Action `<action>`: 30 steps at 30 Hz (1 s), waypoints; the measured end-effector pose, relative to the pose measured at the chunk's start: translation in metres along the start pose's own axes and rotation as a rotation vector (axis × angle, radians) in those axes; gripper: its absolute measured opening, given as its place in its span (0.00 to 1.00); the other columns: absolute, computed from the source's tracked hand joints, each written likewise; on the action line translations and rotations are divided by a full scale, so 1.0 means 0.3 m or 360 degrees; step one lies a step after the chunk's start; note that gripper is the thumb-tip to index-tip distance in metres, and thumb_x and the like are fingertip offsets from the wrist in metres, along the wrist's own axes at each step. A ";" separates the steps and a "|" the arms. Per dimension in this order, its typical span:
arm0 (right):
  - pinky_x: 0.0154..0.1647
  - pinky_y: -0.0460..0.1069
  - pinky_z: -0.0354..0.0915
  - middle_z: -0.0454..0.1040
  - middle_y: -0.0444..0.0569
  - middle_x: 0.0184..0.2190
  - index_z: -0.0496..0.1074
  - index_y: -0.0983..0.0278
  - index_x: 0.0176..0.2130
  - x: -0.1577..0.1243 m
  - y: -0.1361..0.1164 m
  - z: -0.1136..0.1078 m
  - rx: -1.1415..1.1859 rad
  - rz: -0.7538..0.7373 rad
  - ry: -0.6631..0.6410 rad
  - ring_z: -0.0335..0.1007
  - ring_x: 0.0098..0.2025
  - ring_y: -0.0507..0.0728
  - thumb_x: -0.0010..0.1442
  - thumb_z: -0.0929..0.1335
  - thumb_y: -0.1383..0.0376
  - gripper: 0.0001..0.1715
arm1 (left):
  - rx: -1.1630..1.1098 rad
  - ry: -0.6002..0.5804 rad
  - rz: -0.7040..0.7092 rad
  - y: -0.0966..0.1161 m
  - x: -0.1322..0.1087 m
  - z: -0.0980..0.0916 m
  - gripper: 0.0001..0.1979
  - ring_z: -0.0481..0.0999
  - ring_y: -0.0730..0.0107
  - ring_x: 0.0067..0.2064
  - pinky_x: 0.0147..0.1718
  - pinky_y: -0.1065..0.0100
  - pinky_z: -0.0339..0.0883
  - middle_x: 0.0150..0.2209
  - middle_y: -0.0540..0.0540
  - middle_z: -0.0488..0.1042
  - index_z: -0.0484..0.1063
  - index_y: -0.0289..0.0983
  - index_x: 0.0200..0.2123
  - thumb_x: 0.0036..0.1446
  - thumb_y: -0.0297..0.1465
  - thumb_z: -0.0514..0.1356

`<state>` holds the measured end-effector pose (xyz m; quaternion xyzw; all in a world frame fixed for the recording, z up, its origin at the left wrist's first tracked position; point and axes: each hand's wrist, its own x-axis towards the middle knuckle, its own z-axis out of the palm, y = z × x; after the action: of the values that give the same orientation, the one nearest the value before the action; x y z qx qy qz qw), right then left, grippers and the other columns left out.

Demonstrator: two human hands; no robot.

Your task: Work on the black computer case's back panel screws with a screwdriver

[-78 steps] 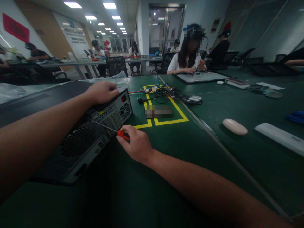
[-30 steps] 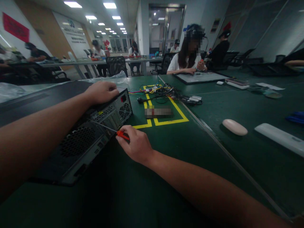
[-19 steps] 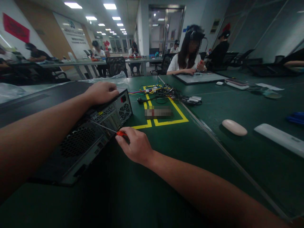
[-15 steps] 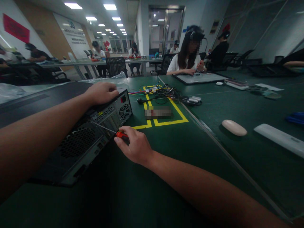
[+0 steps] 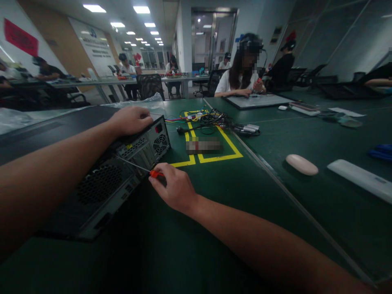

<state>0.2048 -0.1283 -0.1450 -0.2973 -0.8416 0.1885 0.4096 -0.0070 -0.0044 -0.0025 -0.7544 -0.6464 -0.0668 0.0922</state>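
Note:
A black computer tower case (image 5: 101,179) lies on its side at the left, its metal rear panel with vent grille and fan facing me. On the upper side of the case rests my left hand (image 5: 131,119), fingers bent and pressed by the rear edge; some fingertips are hidden. My right hand (image 5: 176,188) is closed around the orange-red handle of a screwdriver (image 5: 155,174). The long thin shaft points left, and its tip reaches the rear panel below my left forearm. Whether the tip sits in a screw is too small to tell.
A tangle of cables (image 5: 214,120) and a blurred-out box-like item (image 5: 204,145) lie by yellow tape (image 5: 220,158) right of the case. Further right are a pale oval object (image 5: 302,164) and a long white object (image 5: 361,179). Across the table a person (image 5: 239,77) works at a flat panel (image 5: 260,100).
My right hand and the screwdriver handle have shifted very slightly to the right. The case and my left hand look unchanged.

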 end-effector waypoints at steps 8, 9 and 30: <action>0.49 0.52 0.72 0.81 0.52 0.45 0.69 0.62 0.52 -0.002 0.004 0.005 0.0011 0.0005 0.0014 0.80 0.47 0.58 0.74 0.65 0.54 0.16 | 0.0008 -0.0003 0.0011 -0.004 0.001 0.002 0.25 0.72 0.57 0.37 0.37 0.59 0.60 0.37 0.39 0.77 0.79 0.36 0.41 0.63 0.46 0.48; 0.49 0.52 0.72 0.81 0.52 0.45 0.69 0.62 0.52 -0.003 0.004 0.004 0.0006 0.0008 0.0012 0.80 0.47 0.58 0.74 0.65 0.54 0.16 | 0.0011 0.0002 0.0011 -0.005 0.001 0.002 0.25 0.72 0.56 0.37 0.37 0.59 0.60 0.37 0.38 0.77 0.79 0.36 0.41 0.63 0.46 0.48; 0.51 0.53 0.72 0.82 0.52 0.46 0.70 0.62 0.52 0.000 -0.009 -0.003 0.0053 0.0056 0.0006 0.80 0.49 0.58 0.73 0.65 0.52 0.17 | -0.0018 -0.0004 0.0013 0.002 -0.004 -0.005 0.21 0.72 0.58 0.36 0.35 0.59 0.60 0.34 0.40 0.76 0.76 0.37 0.36 0.63 0.45 0.49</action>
<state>0.2045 -0.1303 -0.1430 -0.3055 -0.8323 0.2090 0.4127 -0.0065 -0.0059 -0.0012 -0.7576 -0.6432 -0.0692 0.0874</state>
